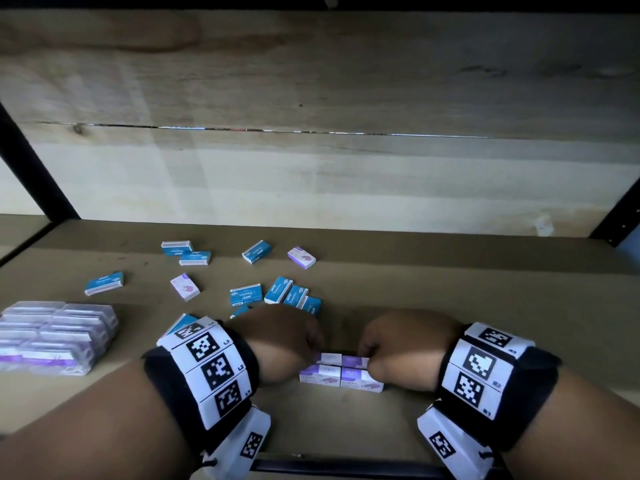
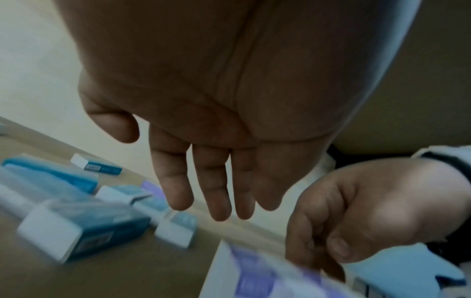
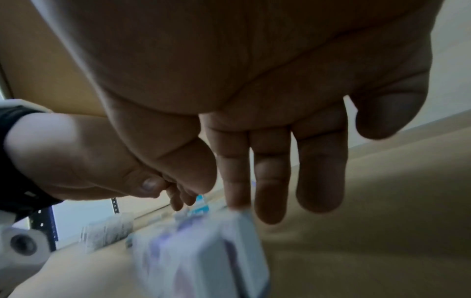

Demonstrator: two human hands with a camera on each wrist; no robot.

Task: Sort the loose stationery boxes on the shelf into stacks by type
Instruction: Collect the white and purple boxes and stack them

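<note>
Here, low in the head view's centre, my left hand (image 1: 287,337) and right hand (image 1: 398,344) flank the purple box stack (image 1: 341,374) on the shelf (image 1: 450,289). Each grip's fingers look straight against it, though blurred. Blue staple boxes (image 1: 277,292) lie scattered just above.

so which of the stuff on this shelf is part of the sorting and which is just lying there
Part of the job:
purple box stack, between left hand and right hand
loose blue staple boxes
two loose purple boxes

Just lying about:
wrapped bundle of purple packs
shelf board
</note>
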